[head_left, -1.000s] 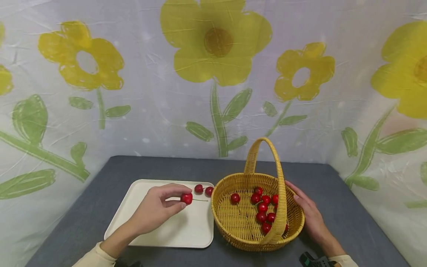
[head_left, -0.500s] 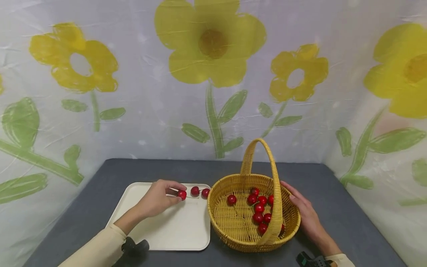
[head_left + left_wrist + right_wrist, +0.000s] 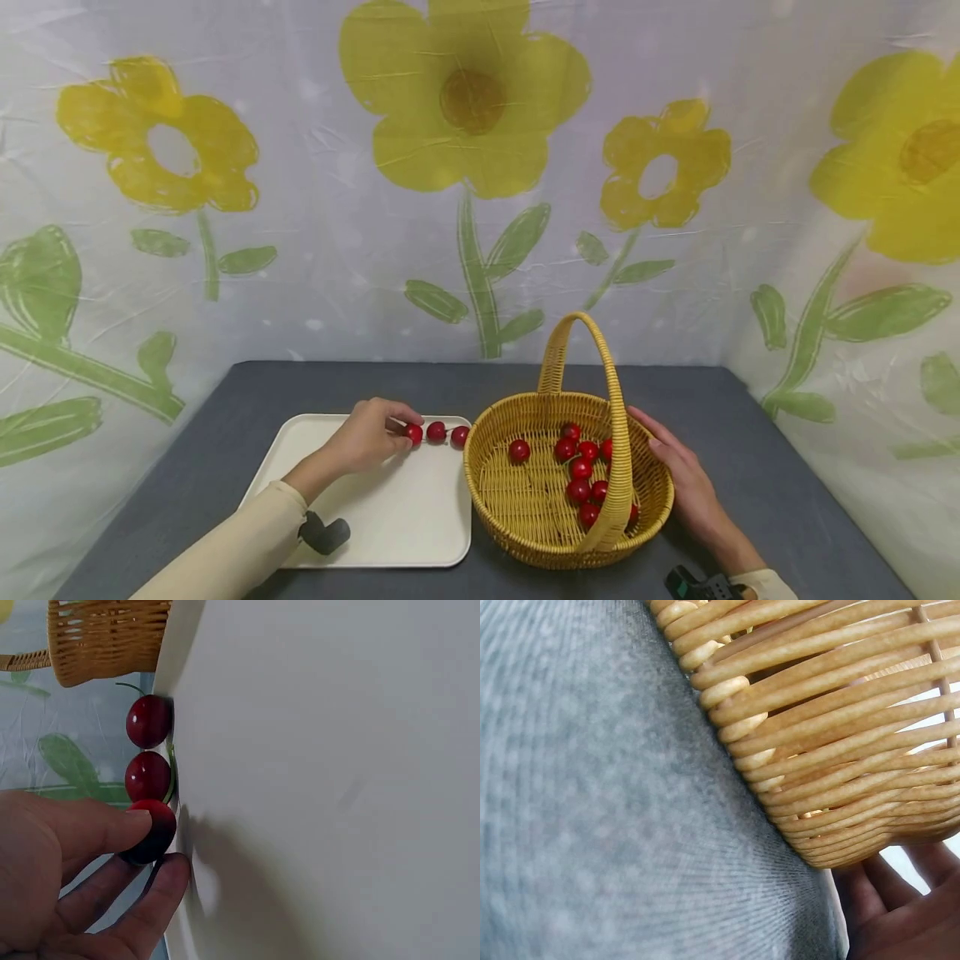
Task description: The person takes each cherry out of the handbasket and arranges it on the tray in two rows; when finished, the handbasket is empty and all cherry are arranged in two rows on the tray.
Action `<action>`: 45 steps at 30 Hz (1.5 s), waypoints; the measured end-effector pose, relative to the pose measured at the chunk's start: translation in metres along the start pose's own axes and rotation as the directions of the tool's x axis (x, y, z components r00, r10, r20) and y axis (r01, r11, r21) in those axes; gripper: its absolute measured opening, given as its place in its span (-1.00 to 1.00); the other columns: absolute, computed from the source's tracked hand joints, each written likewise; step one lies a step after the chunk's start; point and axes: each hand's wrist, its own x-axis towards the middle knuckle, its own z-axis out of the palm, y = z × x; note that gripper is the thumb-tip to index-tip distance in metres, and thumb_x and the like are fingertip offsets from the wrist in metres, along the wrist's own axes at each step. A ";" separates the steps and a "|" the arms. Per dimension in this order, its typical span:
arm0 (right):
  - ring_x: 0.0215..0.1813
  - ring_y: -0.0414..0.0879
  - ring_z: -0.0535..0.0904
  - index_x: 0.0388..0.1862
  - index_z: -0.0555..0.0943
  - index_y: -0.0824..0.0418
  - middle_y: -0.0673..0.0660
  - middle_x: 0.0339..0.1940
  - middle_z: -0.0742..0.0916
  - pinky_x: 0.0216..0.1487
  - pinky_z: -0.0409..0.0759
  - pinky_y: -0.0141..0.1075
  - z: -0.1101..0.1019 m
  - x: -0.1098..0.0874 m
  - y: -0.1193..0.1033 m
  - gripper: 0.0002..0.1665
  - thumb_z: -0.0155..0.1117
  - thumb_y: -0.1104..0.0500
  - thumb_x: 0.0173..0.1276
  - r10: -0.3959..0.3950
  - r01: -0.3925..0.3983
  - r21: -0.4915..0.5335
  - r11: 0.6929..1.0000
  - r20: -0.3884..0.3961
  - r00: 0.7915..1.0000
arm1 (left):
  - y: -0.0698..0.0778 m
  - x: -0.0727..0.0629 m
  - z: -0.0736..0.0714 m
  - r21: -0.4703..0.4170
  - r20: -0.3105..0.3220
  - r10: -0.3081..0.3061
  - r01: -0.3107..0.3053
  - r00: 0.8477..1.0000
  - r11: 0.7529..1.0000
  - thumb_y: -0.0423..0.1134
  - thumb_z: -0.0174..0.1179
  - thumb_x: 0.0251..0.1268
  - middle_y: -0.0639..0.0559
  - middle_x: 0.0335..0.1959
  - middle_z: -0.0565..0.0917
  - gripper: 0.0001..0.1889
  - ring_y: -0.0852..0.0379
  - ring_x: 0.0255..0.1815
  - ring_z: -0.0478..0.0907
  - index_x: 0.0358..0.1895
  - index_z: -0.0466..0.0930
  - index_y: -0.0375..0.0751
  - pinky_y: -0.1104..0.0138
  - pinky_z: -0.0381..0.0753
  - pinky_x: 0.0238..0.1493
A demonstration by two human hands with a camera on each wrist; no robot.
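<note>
My left hand (image 3: 367,437) pinches a red cherry (image 3: 152,838) between thumb and fingers, low over the far side of a white tray (image 3: 412,525). Right of it, two more cherries, one in the middle (image 3: 436,432) and one nearest the basket (image 3: 460,437), sit in a row along the tray's far edge. Thin green stems show in the left wrist view. My right hand (image 3: 693,492) rests against the right outer side of a yellow wicker basket (image 3: 517,546), its fingers extended along the wall. Several cherries (image 3: 581,469) lie inside, some hidden behind the handle.
The basket's tall arched handle (image 3: 617,450) rises over its right half. Tray and basket stand side by side on a dark grey table (image 3: 360,383). A flower-printed sheet (image 3: 315,208) hangs behind the table and along its sides.
My left hand has lowered the cherry toward the tray's far edge, bringing it beside the two cherries there. The right hand keeps its place on the basket. The head view has shifted slightly.
</note>
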 end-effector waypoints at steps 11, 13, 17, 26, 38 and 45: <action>0.51 -0.52 0.45 0.82 0.17 0.17 -0.03 0.72 0.42 0.39 0.51 -0.57 0.001 0.000 0.000 -0.33 -0.29 -0.04 0.91 -0.002 0.002 0.001 1.000 0.007 1.000 | 0.001 -0.001 0.001 0.058 -0.034 0.017 -0.015 0.999 0.998 -0.58 0.43 0.22 -0.15 -0.03 0.88 -0.61 -0.07 -0.01 0.87 0.13 0.81 -0.35 0.14 0.86 0.01; 0.51 -0.52 0.45 0.82 0.18 0.15 0.00 0.73 0.40 0.39 0.51 -0.57 0.001 0.000 -0.001 -0.34 -0.29 -0.04 0.91 -0.001 0.001 -0.006 1.000 0.009 1.000 | 0.003 -0.004 -0.003 0.064 -0.037 0.017 -0.014 0.999 0.998 -0.57 0.42 0.24 -0.20 0.04 0.87 -0.60 -0.12 0.02 0.87 0.17 0.80 -0.36 0.12 0.87 0.00; 0.51 -0.52 0.45 0.82 0.18 0.17 -0.01 0.72 0.41 0.39 0.51 -0.57 0.001 0.000 -0.001 -0.34 -0.28 -0.04 0.91 0.001 -0.001 0.001 1.000 0.004 1.000 | 0.008 -0.011 -0.013 0.057 -0.069 0.012 -0.008 0.998 0.998 -0.51 0.42 0.31 -0.25 0.17 0.82 -0.59 -0.17 0.08 0.85 0.23 0.77 -0.34 0.12 0.87 -0.02; 0.52 -0.54 0.43 0.82 0.18 0.17 -0.04 0.73 0.40 0.38 0.49 -0.60 -0.001 0.000 -0.002 -0.33 -0.28 -0.03 0.91 0.004 -0.004 -0.029 1.000 -0.006 1.000 | 0.037 -0.027 -0.030 -0.432 -0.005 0.017 -0.017 1.000 0.902 -0.26 0.45 0.48 -0.10 0.41 0.72 -0.45 -0.05 0.35 0.75 0.49 0.62 -0.10 0.39 0.72 0.25; 0.51 -0.55 0.43 0.82 0.18 0.15 0.22 0.77 0.34 0.37 0.48 -0.61 0.000 0.000 -0.002 -0.33 -0.29 -0.05 0.91 0.002 -0.003 -0.044 0.999 -0.010 1.000 | 0.094 -0.030 0.003 -0.728 0.168 0.271 -0.066 0.948 0.682 -0.37 0.30 0.59 -0.33 0.39 0.69 -0.47 -0.04 0.30 0.77 0.52 0.49 -0.45 0.12 0.73 0.35; 0.50 -0.54 0.44 0.82 0.18 0.16 0.20 0.76 0.36 0.37 0.49 -0.60 0.001 0.001 -0.001 -0.33 -0.29 -0.05 0.91 -0.002 0.002 -0.035 0.999 -0.008 1.000 | 0.125 -0.012 0.025 -0.668 0.148 0.295 -0.124 0.944 0.734 -0.26 0.39 0.55 -0.19 0.33 0.76 -0.55 -0.02 0.30 0.78 0.43 0.67 -0.21 0.18 0.77 0.28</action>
